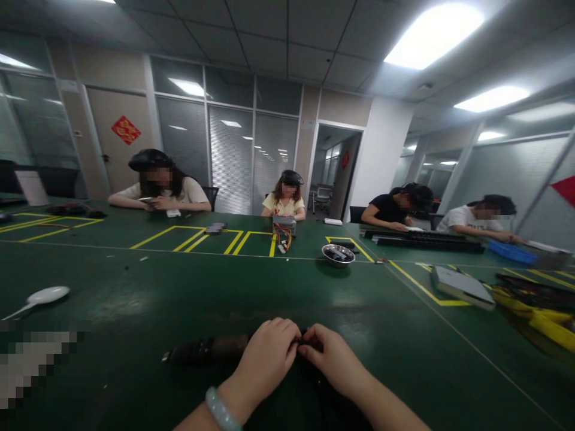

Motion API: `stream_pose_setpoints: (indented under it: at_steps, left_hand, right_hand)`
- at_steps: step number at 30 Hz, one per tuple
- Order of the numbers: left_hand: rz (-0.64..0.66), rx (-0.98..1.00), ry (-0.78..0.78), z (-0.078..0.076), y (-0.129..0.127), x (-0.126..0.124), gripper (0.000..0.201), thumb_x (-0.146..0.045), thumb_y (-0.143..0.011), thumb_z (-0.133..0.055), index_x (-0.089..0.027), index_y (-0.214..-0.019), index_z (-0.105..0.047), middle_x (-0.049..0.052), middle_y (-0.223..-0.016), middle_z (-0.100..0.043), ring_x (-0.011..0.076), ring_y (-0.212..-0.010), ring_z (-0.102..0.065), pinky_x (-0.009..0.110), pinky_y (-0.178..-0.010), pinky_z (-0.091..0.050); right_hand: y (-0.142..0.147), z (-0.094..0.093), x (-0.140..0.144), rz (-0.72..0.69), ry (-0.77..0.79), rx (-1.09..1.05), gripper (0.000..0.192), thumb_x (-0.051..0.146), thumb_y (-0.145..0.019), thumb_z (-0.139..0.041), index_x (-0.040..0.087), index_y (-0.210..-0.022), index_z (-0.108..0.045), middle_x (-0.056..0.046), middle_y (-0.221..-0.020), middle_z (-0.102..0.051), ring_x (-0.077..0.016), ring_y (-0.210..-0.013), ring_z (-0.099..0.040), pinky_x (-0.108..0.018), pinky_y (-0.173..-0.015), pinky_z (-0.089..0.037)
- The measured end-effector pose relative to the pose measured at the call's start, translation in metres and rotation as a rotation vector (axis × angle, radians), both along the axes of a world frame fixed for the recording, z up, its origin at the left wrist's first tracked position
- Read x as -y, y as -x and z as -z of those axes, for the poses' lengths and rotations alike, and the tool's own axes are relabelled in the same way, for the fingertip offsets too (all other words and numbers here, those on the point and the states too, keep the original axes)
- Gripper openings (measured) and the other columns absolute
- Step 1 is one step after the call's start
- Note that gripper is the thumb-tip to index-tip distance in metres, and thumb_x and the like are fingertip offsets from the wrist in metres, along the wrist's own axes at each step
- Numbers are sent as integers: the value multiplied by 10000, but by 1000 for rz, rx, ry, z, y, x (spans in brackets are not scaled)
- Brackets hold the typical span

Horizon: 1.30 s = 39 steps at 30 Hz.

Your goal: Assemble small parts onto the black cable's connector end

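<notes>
On the green table lies a dark cylindrical tool, roughly horizontal, with a ribbed black section and a small metal tip at its left end. My left hand rests over its right portion and hides part of it. The fingers of that hand are closed, with thumb and fingertips at a small dark part. From the other side, my right hand pinches at the same spot with bent fingers. Both hands' fingertips nearly meet there. The part's exact shape is hidden, and whether it belongs to the tool I cannot tell.
A white spoon lies at the left. Farther back stand a metal bowl holding dark pieces and a grey box with coloured wires. A flat grey device and yellow-black items lie right. Several people sit across the table.
</notes>
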<state>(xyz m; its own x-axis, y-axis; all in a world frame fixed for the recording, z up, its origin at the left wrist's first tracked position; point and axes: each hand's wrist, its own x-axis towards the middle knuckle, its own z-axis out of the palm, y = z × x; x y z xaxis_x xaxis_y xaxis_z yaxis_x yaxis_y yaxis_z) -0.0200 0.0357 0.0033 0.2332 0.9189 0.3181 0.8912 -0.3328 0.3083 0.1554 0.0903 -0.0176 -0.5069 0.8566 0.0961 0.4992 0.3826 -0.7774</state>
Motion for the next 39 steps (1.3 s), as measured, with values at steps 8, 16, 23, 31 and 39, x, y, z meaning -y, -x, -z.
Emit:
stream_pose_setpoints:
  at_steps: [8,16,23,31,39]
  left_hand:
    - [45,54,-4,6,4,0,134,-147,-854,-504,-230,-918,-586,4,-925,-610,185,-885,-535,319,-807,-380]
    - [97,10,-13,6,8,-3,126,-170,-859,-536,-233,-953,-591,3,-961,-625,184,-909,-546,322,-842,-387]
    - [67,-15,-47,7,7,-10,129,-161,-855,-535,-224,-949,-598,9,-956,-634,189,-909,-557,328,-830,-404]
    - [66,16,-61,7,6,-4,153,-201,-864,-548,-244,-999,-605,-1,-993,-640,188,-936,-573,337,-853,-431]
    - [22,19,-130,16,0,-5,113,-179,-861,-545,-241,-938,-600,0,-1035,-643,198,-1007,-572,436,-1049,-329]
  right_hand:
    - [-1,0,1,32,-18,28,25,209,-804,-614,188,-811,-626,9,-771,-669,-142,-719,-605,-218,-641,-404]
    - [-5,5,-3,21,38,-37,62,234,-807,-610,184,-811,-646,14,-744,-657,-134,-689,-586,-205,-608,-402]
    - [-4,4,-4,19,20,-53,78,241,-804,-620,174,-804,-659,6,-735,-659,-128,-662,-578,-203,-591,-397]
    - [-8,1,-4,-38,-6,-56,95,254,-829,-614,190,-833,-684,6,-762,-686,-133,-690,-606,-202,-604,-405]
    - [-9,7,-11,-57,-34,6,79,226,-825,-607,193,-831,-679,11,-734,-685,-124,-648,-592,-201,-580,-390]
